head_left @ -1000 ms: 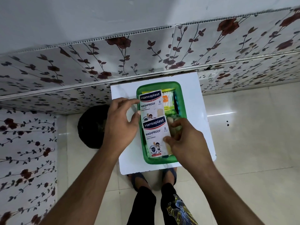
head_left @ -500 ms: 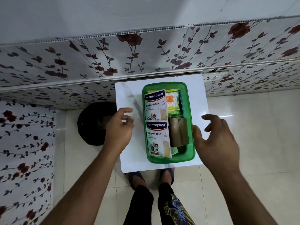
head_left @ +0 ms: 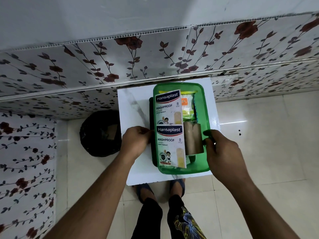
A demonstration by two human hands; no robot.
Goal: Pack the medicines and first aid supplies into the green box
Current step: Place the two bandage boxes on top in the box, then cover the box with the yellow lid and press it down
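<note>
The green box (head_left: 202,100) sits on the small white worktop (head_left: 133,107), toward its right edge and reaching almost from the far edge to the near one. Both hands are at its near half, one on each long side. The left hand (head_left: 135,143) is curled against the box's left wall, fingers bent in toward the rim; whether it truly grips the wall or only presses on it cannot be told. The right hand (head_left: 222,150) is closed over the right rim — thumb and fingers pinching the green plastic edge about level with the left hand.

Inside the box, two Hansaplast plaster packs lie flat along the left side, end to end: the far pack (head_left: 168,107) toward the far wall, the near pack (head_left: 170,146) between the two hands and reaching almost to the near wall. Just right of the near pack, two brown bandage rolls (head_left: 193,139) lie side by side, close to the right hand's fingertips. Beyond them, in the far right part of the box, is a clear packet of cotton buds (head_left: 187,104) with yellow-green wrapping below it.

A black bin (head_left: 100,133) stands on the floor left of the worktop.
</note>
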